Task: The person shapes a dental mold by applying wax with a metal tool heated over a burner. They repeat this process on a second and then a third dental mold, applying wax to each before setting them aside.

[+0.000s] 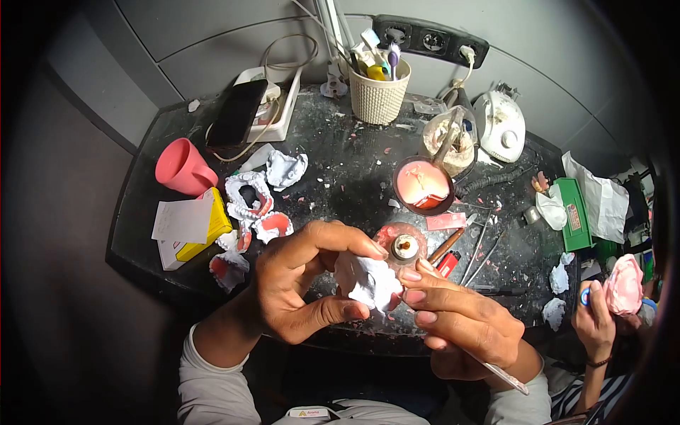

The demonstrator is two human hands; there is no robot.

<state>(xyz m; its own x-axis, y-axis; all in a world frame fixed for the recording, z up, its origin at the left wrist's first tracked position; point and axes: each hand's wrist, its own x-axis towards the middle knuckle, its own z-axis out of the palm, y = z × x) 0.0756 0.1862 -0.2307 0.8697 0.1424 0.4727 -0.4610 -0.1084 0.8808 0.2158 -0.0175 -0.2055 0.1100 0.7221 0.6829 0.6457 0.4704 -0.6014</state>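
In the head view, my left hand (301, 283) is closed around a white plaster dental cast (373, 285), thumb below and fingers above. My right hand (467, 319) pinches a thin metal hand instrument (506, 377), whose pale end sticks out below the palm. Its working tip is hidden by my fingers, which are close to the right edge of the cast. Just beyond the fingertips stands a small burner (405, 248) with a brown wick, on a pinkish base.
A pan of pink wax (423, 183) lies behind the burner. Nearby are a brown-handled knife (446, 244), a red lighter (448, 264) and slim tools (476, 251). White casts (248, 195) and a pink mug (185, 167) sit left. At right, another person's hand (595, 322) holds a pink piece (625, 285).
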